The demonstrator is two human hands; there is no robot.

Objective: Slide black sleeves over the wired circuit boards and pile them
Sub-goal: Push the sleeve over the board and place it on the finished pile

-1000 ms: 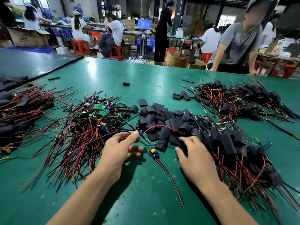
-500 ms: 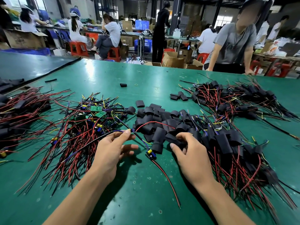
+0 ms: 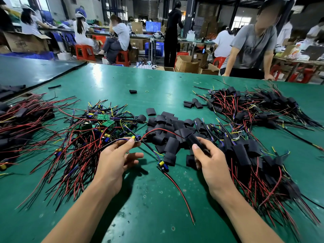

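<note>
My left hand pinches a wired board, right hand grips a black sleeve; next I'd thread board into sleeve

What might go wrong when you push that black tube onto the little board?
The red wire from the board loops over the loose sleeves and may drag some along. The left hand only pinches the board, so it might slip when the right hand pushes its sleeve on.
</note>
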